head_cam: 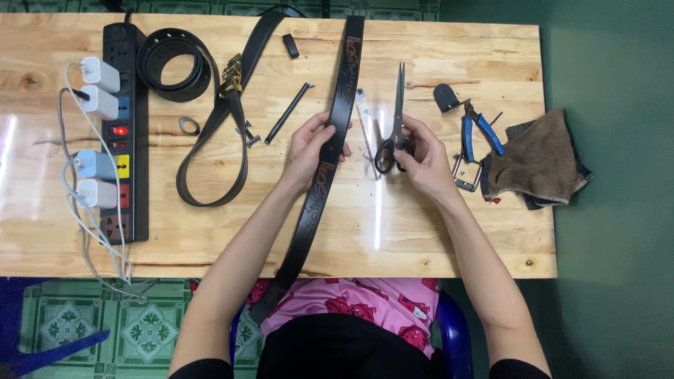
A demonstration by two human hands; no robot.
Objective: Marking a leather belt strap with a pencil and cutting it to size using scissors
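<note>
One long black embossed leather belt strap (pixel 330 158) runs down the wooden table (pixel 435 231), its far end pointing away, its near end hanging off the edge. The left hand (pixel 309 151) pinches its middle. The right hand (pixel 421 158) grips black-handled scissors (pixel 394 126) (blades pointing away). Four white chargers (pixel 98 126) fill a black power strip (pixel 126 133).

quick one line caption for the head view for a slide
Left hand holds a dark belt strap flat on the wooden table while the right hand grips black scissors.
</note>
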